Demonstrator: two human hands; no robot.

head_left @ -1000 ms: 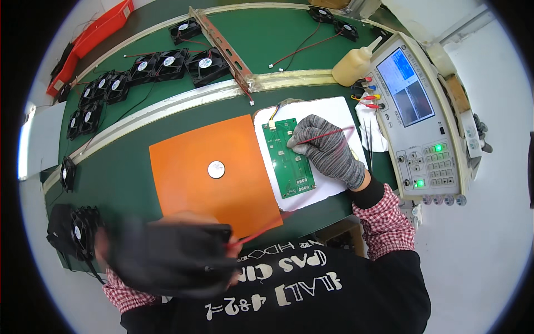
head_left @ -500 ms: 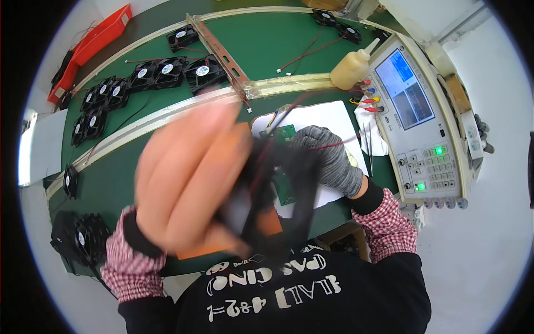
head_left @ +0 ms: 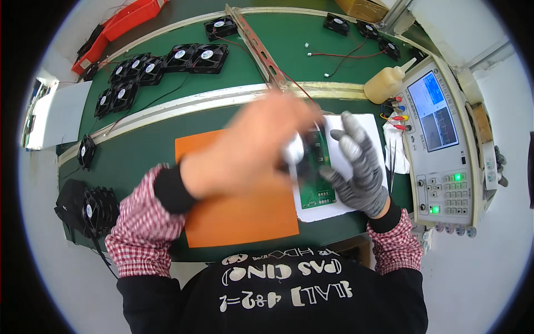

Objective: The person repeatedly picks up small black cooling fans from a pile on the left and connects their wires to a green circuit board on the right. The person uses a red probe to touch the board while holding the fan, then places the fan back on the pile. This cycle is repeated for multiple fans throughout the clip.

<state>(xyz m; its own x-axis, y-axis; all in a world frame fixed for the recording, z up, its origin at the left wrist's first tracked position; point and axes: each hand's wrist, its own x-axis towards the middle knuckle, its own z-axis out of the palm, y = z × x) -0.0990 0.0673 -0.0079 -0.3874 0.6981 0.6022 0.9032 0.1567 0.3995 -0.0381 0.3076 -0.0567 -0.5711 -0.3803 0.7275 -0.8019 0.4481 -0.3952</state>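
Bringing our bare left hand (head_left: 250,153), gripping fan (head_left: 297,156), from lap onto circuit board (head_left: 317,183); gloved right hand (head_left: 356,167) now spread open.

A mat (head_left: 245,220) lies on the bench (head_left: 139,150) before the person; right of it a pad (head_left: 356,125) carries a circuit board (head_left: 317,192); the left hand (head_left: 250,153) hangs over mat and board, the right hand (head_left: 356,167) rests on the pad; a tester (head_left: 445,145) stands at far right, a bottle (head_left: 384,83) behind it; fans (head_left: 167,61) sit behind a rail (head_left: 194,100), more fans (head_left: 100,209) at the near left edge.
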